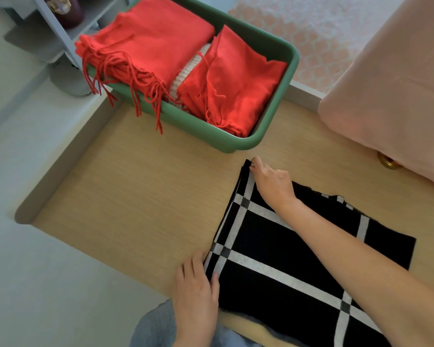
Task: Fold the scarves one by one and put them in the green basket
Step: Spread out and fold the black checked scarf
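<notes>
A black scarf with a white grid pattern [268, 241] lies folded flat on the wooden table [140, 201], on its right half. My right hand [271, 182] pinches the scarf's far left corner. My left hand [198, 284] grips the near left corner, thumb on top of the cloth. The green basket [268, 126] stands at the table's far edge. It holds a folded red scarf with fringe [150, 43] hanging over the left rim, a second folded red scarf [236, 78] on the right, and a white knitted one [188, 71] partly hidden between them.
A pink cloth-covered object [391, 78] stands at the right, close to the scarf's far edge. A grey shelf unit [60, 33] is at the back left. The table's left edge [60, 181] drops off to a pale floor.
</notes>
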A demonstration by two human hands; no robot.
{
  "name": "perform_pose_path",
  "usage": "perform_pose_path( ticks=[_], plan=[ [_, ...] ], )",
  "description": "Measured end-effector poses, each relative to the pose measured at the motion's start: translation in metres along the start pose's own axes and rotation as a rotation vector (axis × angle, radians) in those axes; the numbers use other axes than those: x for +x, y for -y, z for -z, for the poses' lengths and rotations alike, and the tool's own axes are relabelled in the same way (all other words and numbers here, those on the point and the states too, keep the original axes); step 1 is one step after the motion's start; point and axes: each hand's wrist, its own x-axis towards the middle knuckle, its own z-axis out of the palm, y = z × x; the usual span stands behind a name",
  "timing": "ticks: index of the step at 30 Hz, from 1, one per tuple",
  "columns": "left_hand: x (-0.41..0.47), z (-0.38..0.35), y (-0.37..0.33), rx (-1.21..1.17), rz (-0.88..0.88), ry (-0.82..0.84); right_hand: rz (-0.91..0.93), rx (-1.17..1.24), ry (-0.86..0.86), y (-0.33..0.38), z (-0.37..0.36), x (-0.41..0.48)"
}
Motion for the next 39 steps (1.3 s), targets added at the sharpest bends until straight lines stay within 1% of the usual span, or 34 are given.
perform_pose_path(
  ticks=[1,2,5,7,10,14,16,19,22,24,25,27,29,30,32,33,35,37,39],
  plan=[
    [0.003,-0.004,0.0,0.013,-0.074,-0.091,-0.008,0.003,-0.034,0.001,0.001,0.0],
    [0.006,-0.007,-0.004,0.002,-0.148,-0.134,-0.026,0.029,-0.063,0.002,0.004,-0.001],
    [0.025,-0.011,-0.024,-0.026,-0.399,-0.151,-0.155,0.179,-0.088,0.004,0.014,-0.009],
    [0.044,-0.019,-0.037,-0.009,-0.528,-0.131,-0.26,0.288,-0.097,0.004,0.026,-0.028],
    [0.073,-0.033,-0.053,0.014,-0.641,-0.081,-0.371,0.388,-0.003,0.0,0.04,-0.072],
    [0.094,-0.052,-0.063,0.013,-0.75,-0.047,-0.505,0.393,0.118,-0.016,0.043,-0.137],
    [0.099,-0.057,-0.063,0.053,-0.757,-0.031,-0.497,0.337,0.197,-0.025,0.04,-0.162],
    [0.099,-0.061,-0.063,0.121,-0.705,-0.022,-0.434,0.243,0.296,-0.035,0.03,-0.179],
    [0.1,-0.062,-0.064,0.152,-0.68,-0.061,-0.428,0.216,0.298,-0.038,0.026,-0.173],
    [0.099,-0.063,-0.068,0.145,-0.658,-0.076,-0.442,0.318,0.263,-0.039,0.029,-0.17],
    [0.099,-0.064,-0.072,0.132,-0.643,-0.091,-0.486,0.389,0.217,-0.041,0.034,-0.171],
    [0.098,-0.068,-0.082,0.089,-0.627,-0.108,-0.656,0.436,0.053,-0.049,0.046,-0.182],
    [0.098,-0.073,-0.089,0.053,-0.672,-0.085,-0.914,0.396,-0.103,-0.065,0.059,-0.2],
    [0.099,-0.074,-0.091,0.064,-0.702,-0.069,-1.069,0.391,-0.151,-0.077,0.063,-0.212],
    [0.102,-0.076,-0.09,0.107,-0.728,-0.053,-1.359,0.465,-0.195,-0.102,0.065,-0.24],
    [0.102,-0.076,-0.089,0.11,-0.722,-0.047,-1.449,0.531,-0.204,-0.112,0.064,-0.252],
    [0.102,-0.076,-0.088,0.122,-0.715,-0.038,-1.514,0.662,-0.188,-0.125,0.067,-0.268],
    [0.101,-0.076,-0.089,0.145,-0.714,-0.043,-1.485,0.748,-0.164,-0.128,0.072,-0.269],
    [0.102,-0.077,-0.089,0.163,-0.705,-0.047,-1.421,0.796,-0.216,-0.123,0.082,-0.257]
  ],
)
